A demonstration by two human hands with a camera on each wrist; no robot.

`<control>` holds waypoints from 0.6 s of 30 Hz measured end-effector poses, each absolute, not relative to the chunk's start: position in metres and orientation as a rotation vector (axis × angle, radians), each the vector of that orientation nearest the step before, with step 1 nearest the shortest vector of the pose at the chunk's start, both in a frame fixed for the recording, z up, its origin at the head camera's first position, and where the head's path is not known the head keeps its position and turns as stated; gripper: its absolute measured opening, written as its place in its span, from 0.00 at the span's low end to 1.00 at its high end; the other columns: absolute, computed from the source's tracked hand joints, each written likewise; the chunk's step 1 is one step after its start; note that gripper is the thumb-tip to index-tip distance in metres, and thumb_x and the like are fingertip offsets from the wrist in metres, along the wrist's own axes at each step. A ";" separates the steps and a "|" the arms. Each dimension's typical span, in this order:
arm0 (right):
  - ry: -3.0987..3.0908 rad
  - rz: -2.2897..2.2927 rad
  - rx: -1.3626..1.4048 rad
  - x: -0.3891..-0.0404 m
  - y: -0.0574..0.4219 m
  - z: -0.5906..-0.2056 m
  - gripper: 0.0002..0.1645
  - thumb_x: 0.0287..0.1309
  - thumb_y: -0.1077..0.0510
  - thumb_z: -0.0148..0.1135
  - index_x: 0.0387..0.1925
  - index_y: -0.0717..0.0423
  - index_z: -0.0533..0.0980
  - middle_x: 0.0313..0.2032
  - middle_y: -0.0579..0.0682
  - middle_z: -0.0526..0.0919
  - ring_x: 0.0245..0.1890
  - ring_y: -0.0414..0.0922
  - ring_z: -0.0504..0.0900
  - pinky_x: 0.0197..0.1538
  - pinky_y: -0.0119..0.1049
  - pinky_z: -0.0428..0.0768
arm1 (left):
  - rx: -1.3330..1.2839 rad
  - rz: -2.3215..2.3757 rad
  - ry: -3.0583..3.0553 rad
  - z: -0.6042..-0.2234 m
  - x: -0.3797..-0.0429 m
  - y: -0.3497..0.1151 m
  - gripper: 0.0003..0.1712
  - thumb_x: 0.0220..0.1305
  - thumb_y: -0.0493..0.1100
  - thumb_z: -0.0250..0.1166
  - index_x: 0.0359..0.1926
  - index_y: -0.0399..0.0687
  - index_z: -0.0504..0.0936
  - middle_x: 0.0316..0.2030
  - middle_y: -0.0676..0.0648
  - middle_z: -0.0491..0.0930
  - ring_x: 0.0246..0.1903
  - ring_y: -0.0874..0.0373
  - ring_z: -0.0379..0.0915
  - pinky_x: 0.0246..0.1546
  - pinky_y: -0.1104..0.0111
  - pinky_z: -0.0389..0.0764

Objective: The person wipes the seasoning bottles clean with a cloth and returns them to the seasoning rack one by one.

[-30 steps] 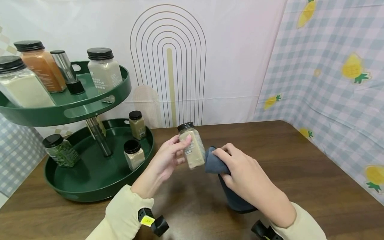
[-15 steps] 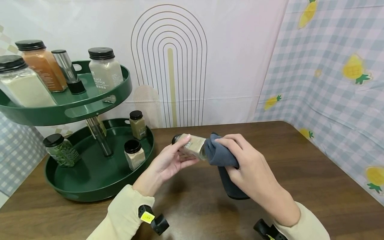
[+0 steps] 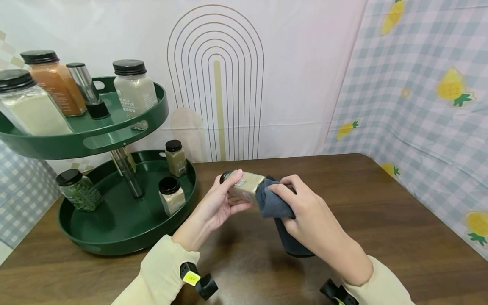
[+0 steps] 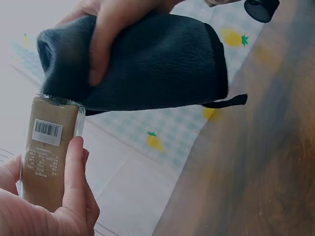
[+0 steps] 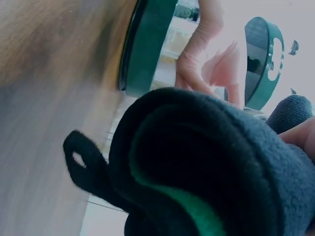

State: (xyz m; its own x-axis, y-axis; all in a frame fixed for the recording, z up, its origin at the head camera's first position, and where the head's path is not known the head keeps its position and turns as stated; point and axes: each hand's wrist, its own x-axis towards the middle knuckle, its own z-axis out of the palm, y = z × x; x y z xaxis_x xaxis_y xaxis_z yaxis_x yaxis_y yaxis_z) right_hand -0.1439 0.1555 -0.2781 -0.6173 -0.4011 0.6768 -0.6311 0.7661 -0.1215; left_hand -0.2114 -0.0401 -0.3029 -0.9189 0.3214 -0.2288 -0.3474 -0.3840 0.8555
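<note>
My left hand grips a clear spice jar with a black lid and pale powder inside. The jar lies tilted nearly level, its base toward the right. In the left wrist view a barcode label shows on the jar's side. My right hand holds a folded dark grey-blue cloth and presses it on the jar's base, which the cloth covers. The cloth's lower end hangs down below the right hand. In the right wrist view its rolled layers, a green inner patch and a hanging loop show.
A green two-tier round rack stands at left. Its upper tray bears several large black-lidded jars and a silver-and-black grinder. Its lower tray bears a green herb jar and two small jars. Patterned cloth hangs behind the wooden table.
The jar has turned from nearly upright to lying with its base to the right. The cloth went from beside the jar onto its base, then shifted slightly left.
</note>
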 end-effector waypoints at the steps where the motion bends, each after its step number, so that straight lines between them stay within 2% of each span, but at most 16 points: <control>1: -2.333 0.443 0.764 -0.144 0.156 -0.278 0.27 0.37 0.74 0.64 0.44 0.52 0.76 0.40 0.51 0.74 0.34 0.45 0.78 0.35 0.39 0.79 | -0.044 2.330 1.442 -0.303 -0.212 -0.040 0.39 0.64 0.52 0.57 0.67 0.58 0.43 0.46 0.38 0.70 0.34 0.53 0.79 0.38 0.63 0.82; 7: -2.480 0.316 0.704 -0.144 0.161 -0.276 0.28 0.37 0.73 0.61 0.43 0.49 0.76 0.37 0.49 0.74 0.29 0.42 0.76 0.28 0.36 0.75 | -0.046 2.342 1.434 -0.305 -0.214 -0.042 0.40 0.64 0.51 0.57 0.67 0.58 0.41 0.47 0.38 0.69 0.36 0.53 0.78 0.40 0.62 0.81; 11: -2.557 0.246 0.602 -0.144 0.167 -0.269 0.28 0.37 0.72 0.60 0.44 0.48 0.76 0.36 0.49 0.75 0.30 0.43 0.77 0.23 0.38 0.73 | -0.030 2.364 1.412 -0.306 -0.215 -0.043 0.39 0.64 0.51 0.56 0.67 0.58 0.43 0.49 0.38 0.68 0.39 0.52 0.77 0.43 0.60 0.80; 14: -2.502 0.307 0.545 -0.143 0.170 -0.265 0.30 0.36 0.73 0.59 0.46 0.48 0.77 0.39 0.50 0.76 0.33 0.46 0.79 0.26 0.44 0.76 | -0.018 2.370 1.401 -0.306 -0.216 -0.044 0.38 0.64 0.51 0.56 0.67 0.58 0.44 0.50 0.38 0.68 0.41 0.52 0.76 0.45 0.59 0.80; 18: -2.327 0.488 0.676 -0.141 0.167 -0.263 0.30 0.39 0.74 0.59 0.47 0.50 0.76 0.43 0.50 0.76 0.38 0.47 0.80 0.37 0.45 0.80 | -0.016 2.340 1.422 -0.308 -0.214 -0.041 0.39 0.64 0.51 0.57 0.67 0.58 0.43 0.48 0.39 0.69 0.40 0.52 0.76 0.45 0.59 0.79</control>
State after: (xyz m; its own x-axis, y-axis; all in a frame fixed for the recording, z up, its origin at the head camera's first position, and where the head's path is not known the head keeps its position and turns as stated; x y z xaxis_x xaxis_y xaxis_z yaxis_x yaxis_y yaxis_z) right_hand -0.1405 0.1670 -0.2628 -0.6503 -0.3369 0.6809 -0.5821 0.7968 -0.1617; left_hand -0.2142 -0.0409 -0.3076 -0.9196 0.3298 -0.2135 -0.3414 -0.4019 0.8496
